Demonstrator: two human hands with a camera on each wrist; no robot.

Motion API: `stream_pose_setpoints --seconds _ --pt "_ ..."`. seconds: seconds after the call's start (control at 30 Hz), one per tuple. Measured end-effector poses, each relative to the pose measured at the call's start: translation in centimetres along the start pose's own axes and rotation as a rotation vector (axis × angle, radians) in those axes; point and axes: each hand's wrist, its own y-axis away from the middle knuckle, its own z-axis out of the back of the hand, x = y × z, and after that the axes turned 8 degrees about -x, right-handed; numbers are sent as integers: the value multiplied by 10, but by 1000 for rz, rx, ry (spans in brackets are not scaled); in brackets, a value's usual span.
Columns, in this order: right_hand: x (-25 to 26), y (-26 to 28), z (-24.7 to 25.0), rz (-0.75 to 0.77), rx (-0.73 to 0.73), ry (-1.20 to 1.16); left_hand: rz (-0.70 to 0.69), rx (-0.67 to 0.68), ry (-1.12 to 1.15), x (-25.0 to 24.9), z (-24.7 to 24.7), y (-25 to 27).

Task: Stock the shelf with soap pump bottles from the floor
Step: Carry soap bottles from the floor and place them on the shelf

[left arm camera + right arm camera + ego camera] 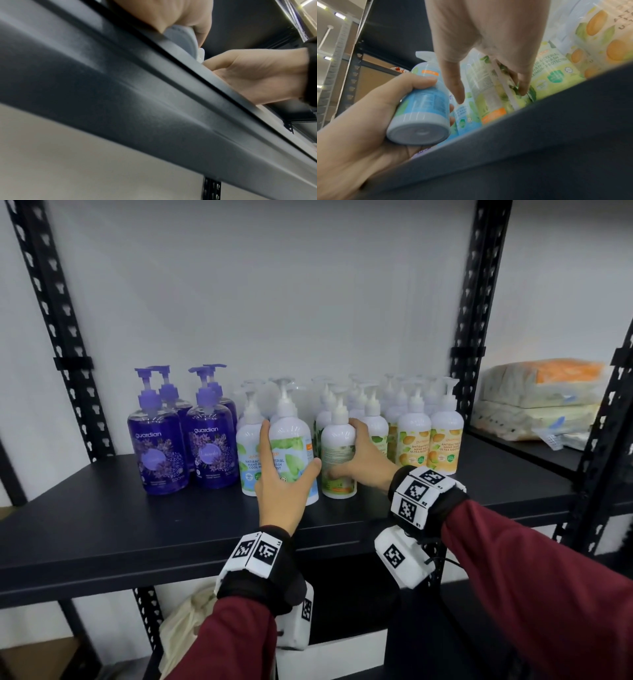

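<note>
— Bottles, mostly up already, I'd say. Four purple pump bottles (183,436) stood at the left of the shelf (102,529), a cluster of white ones in the middle, and orange-labelled bottles (430,436) toward the right.

— And the hands?

— Both busy. The left hand (279,474) was wrapped round a mint-labelled bottle (291,450), thumb on one side and fingers on the other. From the right wrist view its base looked lifted clear of the shelf and tilted, so I judged it not yet set down. The right hand (359,457) gripped a green-labelled bottle (339,453) just beside it, which seemed to stand on the shelf, though the hand hid part of it.

— So nearly finished?

— Hard to say. Those two still wanted placing and letting go. The floor wasn't visible from where I looked, so whether more bottles waited down there, I couldn't tell. Bare shelf remained in front and at the left.
</note>
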Motion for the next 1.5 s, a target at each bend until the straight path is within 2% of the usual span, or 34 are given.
stream_pose_setpoints --seconds 0.07,0.17,0.33,0.4,0.57,0.67,0.77,0.87,0.93,1.13,1.5 --pt "0 -1 4 -7 37 -41 -1 -4 0 0 0 0" --pt "-3 -2 8 -22 18 -69 -7 -7 10 1 -1 -1" --pt "-10 -2 -1 36 -125 47 -15 1 9 2 -1 -1" --pt "-9 -3 -3 38 -131 61 -15 -1 18 2 -1 -1" --pt "-4 -9 4 -42 116 -4 -1 -10 25 4 -1 -3" --pt "-3 -9 13 -68 136 13 4 -10 22 4 -1 -3" --pt "-5 -7 17 -59 37 47 2 -11 18 3 -1 -2" --pt "-7 -5 11 16 -133 145 1 -12 11 1 -1 -1" --pt "-8 -5 3 47 -195 177 1 -11 11 1 -1 -1" --pt "-3 4 4 111 -51 94 7 -5 10 1 -1 -1" --pt "-8 -2 -14 160 -272 417 7 0 20 -1 0 1"
